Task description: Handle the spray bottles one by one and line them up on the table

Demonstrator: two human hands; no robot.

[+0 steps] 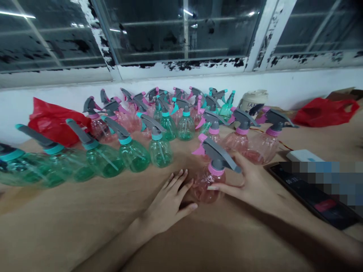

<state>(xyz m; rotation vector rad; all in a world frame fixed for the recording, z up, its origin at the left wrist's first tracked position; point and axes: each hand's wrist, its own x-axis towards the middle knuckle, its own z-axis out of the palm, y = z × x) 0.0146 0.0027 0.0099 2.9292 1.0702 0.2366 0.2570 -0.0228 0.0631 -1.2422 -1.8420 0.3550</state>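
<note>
My right hand (pixel 249 183) grips a pink spray bottle (pixel 205 185) with a grey and pink trigger head, its thumb across the near side of the clear body. The bottle stands upright on the table. Just left of it, my left hand (pixel 167 204) lies with fingers stretched out over the wood, its fingertips close to the bottle. Green spray bottles (pixel 134 156) with turquoise collars form a row on the left. Behind the held bottle, more pink spray bottles (pixel 262 147) stand in a line to the right.
Many more pink and green bottles (pixel 185 126) crowd the back by the wall. A red plastic bag (pixel 53 121) lies at left, another red bag (pixel 323 111) at right. A phone (pixel 306 196) and a white box-shaped item (pixel 303 155) lie on the wooden table (pixel 70 226). A pale container (pixel 253 99) stands behind.
</note>
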